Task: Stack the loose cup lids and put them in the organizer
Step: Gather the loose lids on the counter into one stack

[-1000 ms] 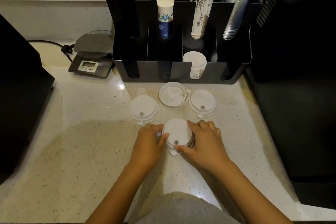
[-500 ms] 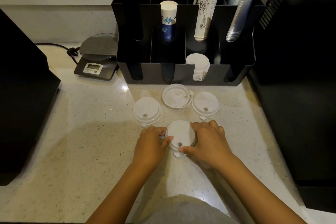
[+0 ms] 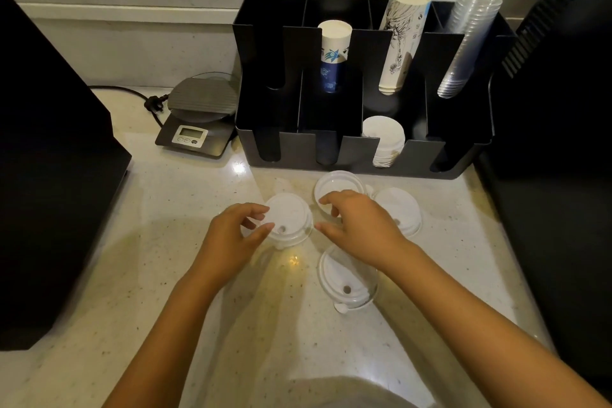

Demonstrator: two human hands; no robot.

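Several white cup lids lie on the counter in front of the black organizer [image 3: 291, 149]. A short stack of lids [image 3: 344, 281] sits nearest me, free of both hands. My left hand [image 3: 231, 235] hovers open at the left edge of the left lid [image 3: 289, 219], thumb close to its rim. My right hand [image 3: 361, 225] is open between that lid and the right lid [image 3: 402, 209], fingers spread over an upturned lid [image 3: 334, 185]. A stack of lids [image 3: 384, 139] stands in the organizer's front compartment.
The organizer holds a blue-print paper cup stack [image 3: 332, 53], a taller paper cup stack [image 3: 402, 40] and clear plastic cups [image 3: 467, 43]. A kitchen scale [image 3: 195, 122] with a cord sits to its left. Black machines flank the counter on the left [image 3: 49, 175] and right [image 3: 556, 175].
Both hands let go of the near lid stack and moved forward to the lids lying closer to the organizer. The camera has tilted up slightly.
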